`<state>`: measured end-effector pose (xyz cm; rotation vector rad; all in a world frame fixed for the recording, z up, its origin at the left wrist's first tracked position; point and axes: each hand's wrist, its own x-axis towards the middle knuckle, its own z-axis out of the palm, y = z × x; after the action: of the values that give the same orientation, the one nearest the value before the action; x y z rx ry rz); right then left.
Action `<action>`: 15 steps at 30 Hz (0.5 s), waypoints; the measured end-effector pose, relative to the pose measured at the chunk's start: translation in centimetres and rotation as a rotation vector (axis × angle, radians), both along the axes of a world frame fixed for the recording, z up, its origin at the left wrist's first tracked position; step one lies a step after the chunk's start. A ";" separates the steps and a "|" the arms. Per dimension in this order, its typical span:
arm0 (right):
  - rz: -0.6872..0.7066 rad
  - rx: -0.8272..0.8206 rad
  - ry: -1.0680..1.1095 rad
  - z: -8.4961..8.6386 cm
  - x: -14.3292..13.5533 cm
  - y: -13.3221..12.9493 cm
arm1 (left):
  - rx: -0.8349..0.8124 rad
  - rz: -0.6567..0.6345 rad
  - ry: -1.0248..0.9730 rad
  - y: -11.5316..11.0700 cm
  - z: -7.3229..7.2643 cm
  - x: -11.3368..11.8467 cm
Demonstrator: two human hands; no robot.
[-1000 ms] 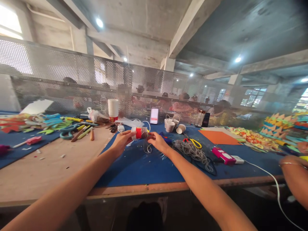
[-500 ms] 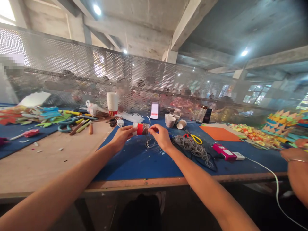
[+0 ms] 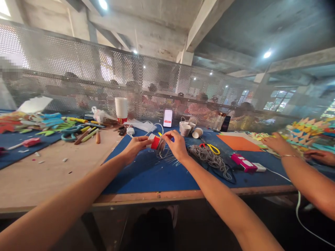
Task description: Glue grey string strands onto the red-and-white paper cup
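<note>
A red-and-white paper cup [image 3: 155,142] lies on its side in the air above the blue mat [image 3: 131,181]. My left hand [image 3: 136,147] grips its white end, thumb and fingers closed on it. Grey cord [image 3: 160,147] is wound round the cup's other end. There my right hand [image 3: 176,143] pinches the cord with thumb and forefinger; the exact spot of the pinch is partly hidden. A loose loop of cord hangs below the cup. Right of my right hand lies a tangled heap of grey cord [image 3: 209,157], with yellow-handled scissors [image 3: 213,149] beside it.
Behind the cup stand a phone [image 3: 168,118], several cord-wrapped cups [image 3: 185,128] and a stack of white cups [image 3: 121,108]. Tools and blue scissors [image 3: 72,134] lie left. A pink device [image 3: 243,163], orange paper [image 3: 237,143] and a co-worker's hand [image 3: 277,143] are at right.
The cup has tilted and shifted slightly right in my left hand's hold. My right hand has risen a little with turned fingers. The co-worker's arm has reached in over the paper pieces at right.
</note>
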<state>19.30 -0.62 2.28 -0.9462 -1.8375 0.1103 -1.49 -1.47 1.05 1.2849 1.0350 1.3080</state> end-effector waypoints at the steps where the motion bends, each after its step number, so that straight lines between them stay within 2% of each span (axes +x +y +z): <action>1: -0.005 -0.004 -0.001 0.0 0.0 0.0 | 0.009 -0.013 0.021 -0.1 0.1 0.0; 8: 0.033 0.013 0.055 -0.3 0.2 0.6 | 0.053 -0.094 0.069 0.1 -0.2 -0.1; 15: 0.073 -0.086 0.158 -0.3 0.2 0.7 | 0.067 -0.105 0.039 -0.1 -0.1 0.0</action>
<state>19.48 0.08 1.99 -0.9038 -1.7319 0.3033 -1.50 -1.52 0.92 1.4013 0.9450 1.2509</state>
